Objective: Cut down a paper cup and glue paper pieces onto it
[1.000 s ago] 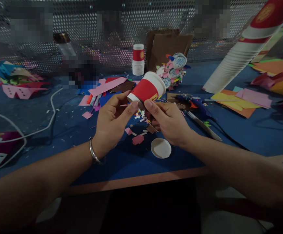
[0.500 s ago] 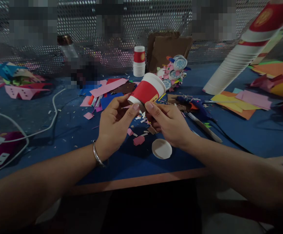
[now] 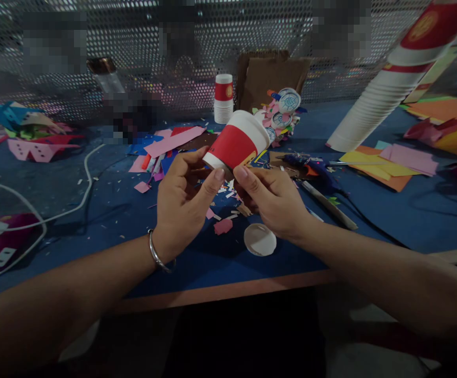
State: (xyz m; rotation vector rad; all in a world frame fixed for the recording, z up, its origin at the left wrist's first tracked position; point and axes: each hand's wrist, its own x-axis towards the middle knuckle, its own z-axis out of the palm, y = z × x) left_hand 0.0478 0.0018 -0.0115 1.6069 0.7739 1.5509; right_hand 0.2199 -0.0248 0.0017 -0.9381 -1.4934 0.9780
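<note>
A red and white paper cup is held tilted above the table, its wide rim toward the upper right. My left hand grips its narrow end from the left, thumb on the near side. From the right, my right hand pinches the same end, its thumb close to the other thumb. The fingertips behind the cup are hidden. Below my right hand a round white paper disc with a raised edge lies on the table. Pink paper bits and small scraps are strewn beneath the cup.
A glue gun with a black cord and a long flat blade-like tool lie to the right. A tall cup stack leans at the right, a shorter one stands behind. Coloured paper and a white cable lie around.
The cup has turned slightly in my fingers, so its printed emblem shows less and it sits a little nearer. Both hands keep their hold.
</note>
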